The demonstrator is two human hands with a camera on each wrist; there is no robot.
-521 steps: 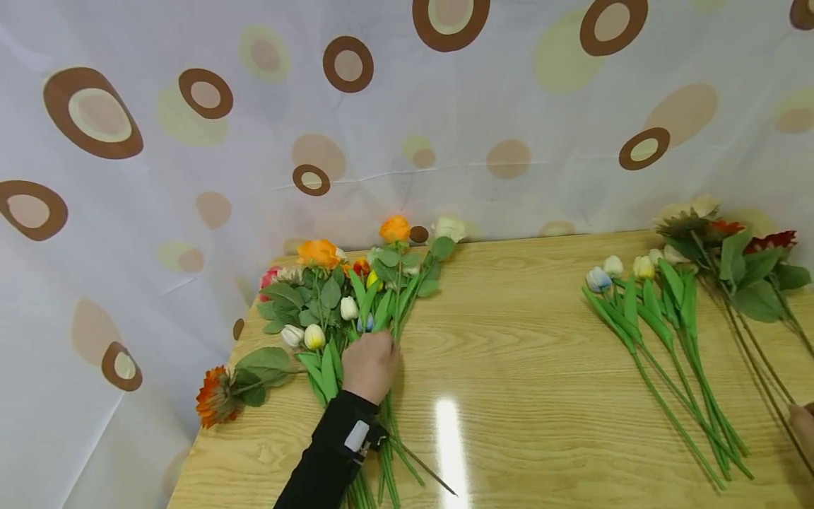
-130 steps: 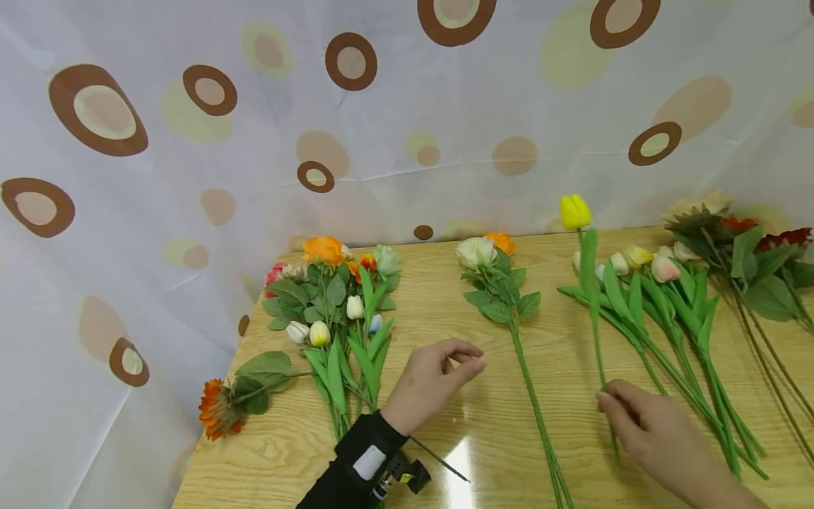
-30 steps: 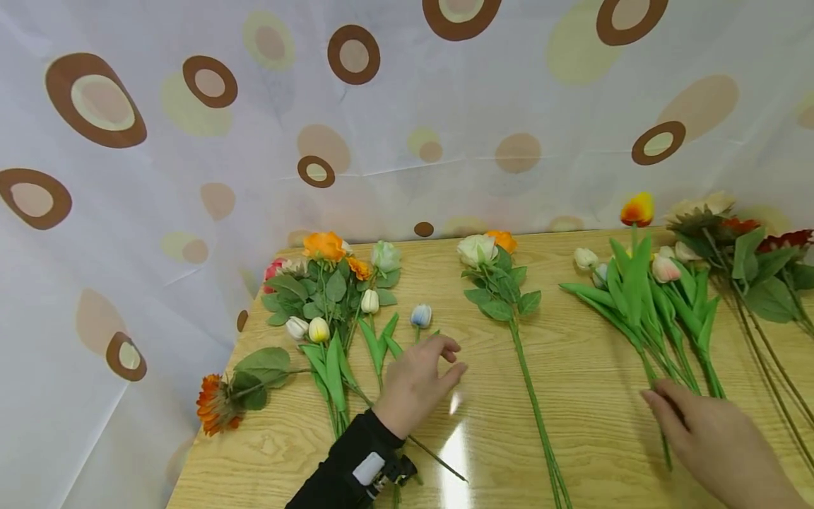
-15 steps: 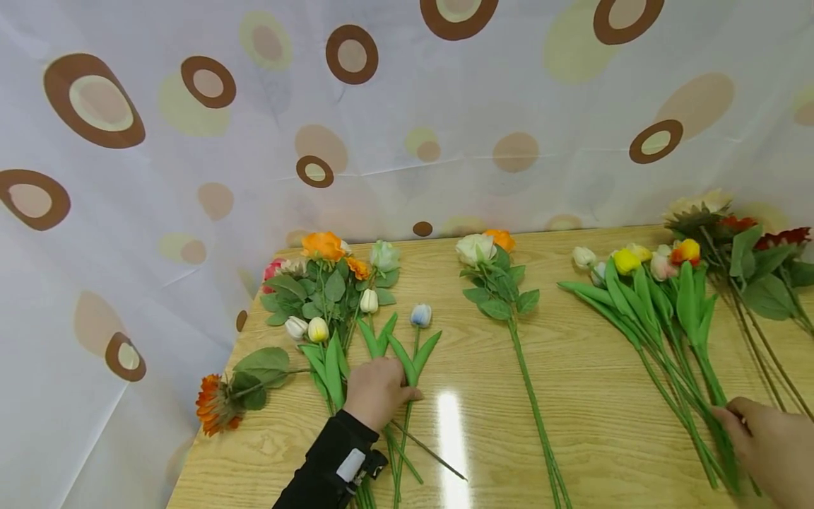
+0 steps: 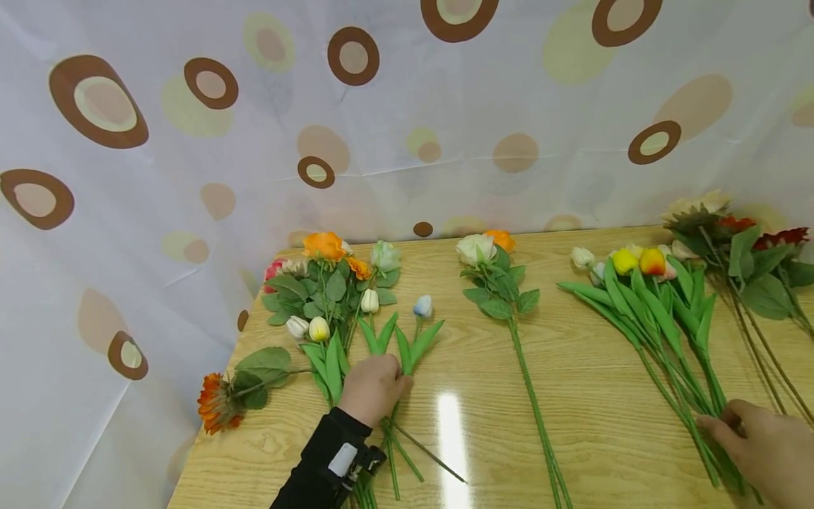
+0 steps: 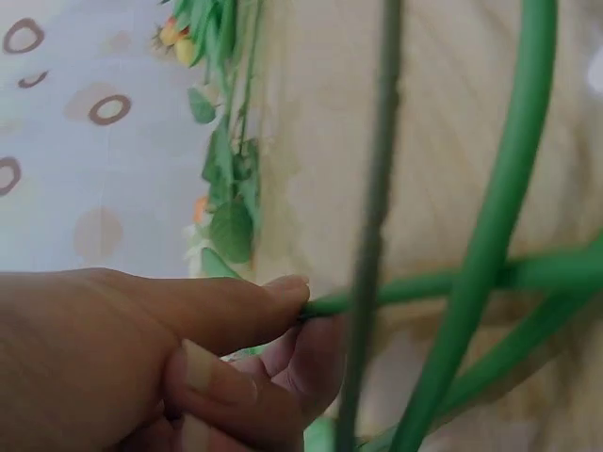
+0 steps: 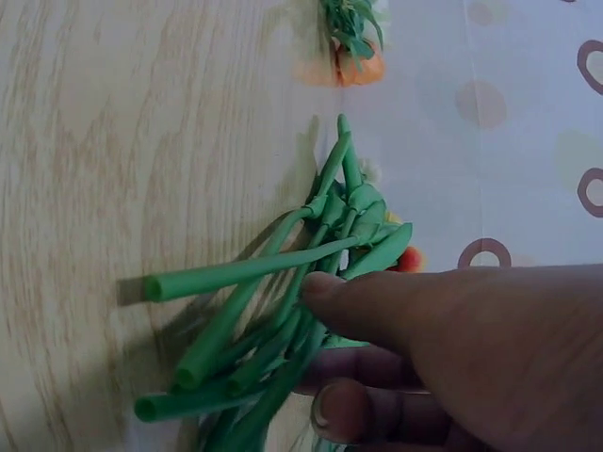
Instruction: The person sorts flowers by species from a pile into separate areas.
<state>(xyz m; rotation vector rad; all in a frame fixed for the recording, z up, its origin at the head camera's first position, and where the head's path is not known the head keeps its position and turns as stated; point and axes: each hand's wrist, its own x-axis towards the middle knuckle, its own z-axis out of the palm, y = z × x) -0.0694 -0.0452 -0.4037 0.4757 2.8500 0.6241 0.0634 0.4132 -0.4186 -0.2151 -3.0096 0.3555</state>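
Note:
My left hand (image 5: 374, 390) pinches the green stem (image 6: 415, 288) of a blue-and-white tulip (image 5: 422, 306) between thumb and forefinger, low over the left pile. Its leaves fan out just above the fingers. A white tulip (image 5: 369, 301) lies beside it. At the right, my right hand (image 5: 766, 445) has thumb and curled fingers around the stem of a red-and-yellow tulip (image 5: 652, 261). That bloom lies on the tulip bunch, beside a yellow tulip (image 5: 624, 261). In the right wrist view my thumb lies against several crossing green stems (image 7: 254, 273); the fingertips are partly hidden behind them.
Roses with leaves (image 5: 331, 283) fill the left pile, with an orange flower (image 5: 216, 404) lying at its left. A white rose (image 5: 475, 250) and an orange rose (image 5: 502, 240) lie mid-table. Dark red flowers (image 5: 782, 239) lie far right. A patterned cloth (image 5: 407, 106) hangs behind.
Since one second ago, my right hand has lowered the red-and-yellow tulip onto the right bunch and shifted it slightly left. My left hand has moved back to the left pile and taken the blue-and-white tulip's stem.

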